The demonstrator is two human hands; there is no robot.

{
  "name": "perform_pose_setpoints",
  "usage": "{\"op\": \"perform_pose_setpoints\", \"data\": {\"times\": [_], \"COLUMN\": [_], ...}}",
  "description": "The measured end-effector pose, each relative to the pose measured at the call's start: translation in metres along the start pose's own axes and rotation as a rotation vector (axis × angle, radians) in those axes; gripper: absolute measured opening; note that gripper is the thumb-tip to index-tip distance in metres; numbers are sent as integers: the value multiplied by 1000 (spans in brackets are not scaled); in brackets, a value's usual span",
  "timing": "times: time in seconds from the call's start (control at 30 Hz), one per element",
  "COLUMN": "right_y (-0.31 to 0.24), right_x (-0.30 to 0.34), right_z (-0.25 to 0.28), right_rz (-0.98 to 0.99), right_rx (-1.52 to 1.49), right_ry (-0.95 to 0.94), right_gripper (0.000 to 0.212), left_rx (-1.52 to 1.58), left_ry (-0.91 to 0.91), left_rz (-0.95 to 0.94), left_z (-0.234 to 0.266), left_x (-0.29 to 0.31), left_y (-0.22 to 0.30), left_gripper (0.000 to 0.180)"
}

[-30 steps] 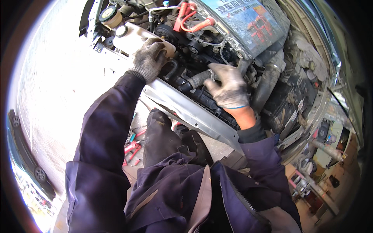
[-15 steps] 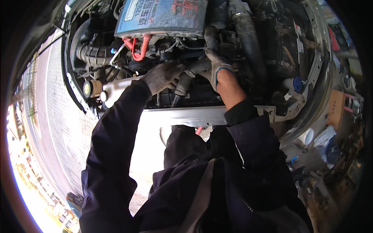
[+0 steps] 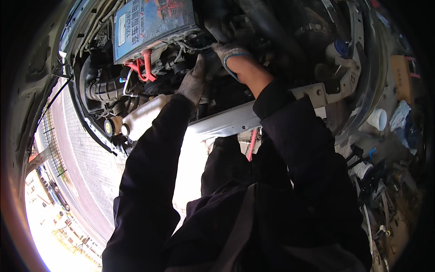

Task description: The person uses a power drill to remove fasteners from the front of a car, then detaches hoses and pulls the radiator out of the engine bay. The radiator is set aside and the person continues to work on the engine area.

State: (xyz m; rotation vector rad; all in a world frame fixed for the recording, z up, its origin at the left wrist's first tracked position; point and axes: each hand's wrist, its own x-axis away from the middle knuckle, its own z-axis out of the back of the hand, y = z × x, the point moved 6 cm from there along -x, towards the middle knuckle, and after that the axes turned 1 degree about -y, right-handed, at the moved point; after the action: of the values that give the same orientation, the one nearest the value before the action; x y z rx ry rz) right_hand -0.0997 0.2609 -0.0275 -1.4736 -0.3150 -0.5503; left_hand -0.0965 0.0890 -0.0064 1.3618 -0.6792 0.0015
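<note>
My left hand (image 3: pixel 192 85), in a grey work glove, reaches into the engine bay beside a dark pulley area. One gloved digit points up; the other fingers are hidden. To its right, my right hand (image 3: pixel 228 53) wears a similar glove with a blue-edged cuff and appears closed round a black rubber hose, mostly lost in shadow. Lower down, a short piece of hose (image 3: pixel 204 96) shows beside my left hand. Above the left hand lies a blue box (image 3: pixel 156 25) with a printed top, and thick red cables (image 3: pixel 148 65) hang at its near side.
A silver crossbar (image 3: pixel 226 120) runs between my body and the engine. A pale reservoir (image 3: pixel 145 113) and a round-capped filler (image 3: pixel 112 126) stand at the left, a blue cap (image 3: pixel 340 48) at the right. Beyond the car at right are a cardboard box (image 3: pixel 401 79) and scattered parts.
The whole view has shifted and tilted, with the engine bay turned and the blue box farther left. My left hand now points more upward, and the clamped hose between the hands has become hard to see.
</note>
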Motion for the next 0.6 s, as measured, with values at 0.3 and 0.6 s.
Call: {"op": "perform_pose_setpoints", "data": {"times": [0.3, 0.6], "right_y": [13, 16], "right_x": [-9, -31], "right_z": [-1, -4], "right_rz": [110, 236], "right_rx": [-13, 141], "right_ry": [51, 58], "right_gripper": [51, 49], "left_rx": [-486, -480], "left_ry": [42, 37], "left_rz": [-13, 40], "left_z": [0, 7], "left_x": [5, -22], "left_y": [9, -16], "left_gripper": [83, 66]}}
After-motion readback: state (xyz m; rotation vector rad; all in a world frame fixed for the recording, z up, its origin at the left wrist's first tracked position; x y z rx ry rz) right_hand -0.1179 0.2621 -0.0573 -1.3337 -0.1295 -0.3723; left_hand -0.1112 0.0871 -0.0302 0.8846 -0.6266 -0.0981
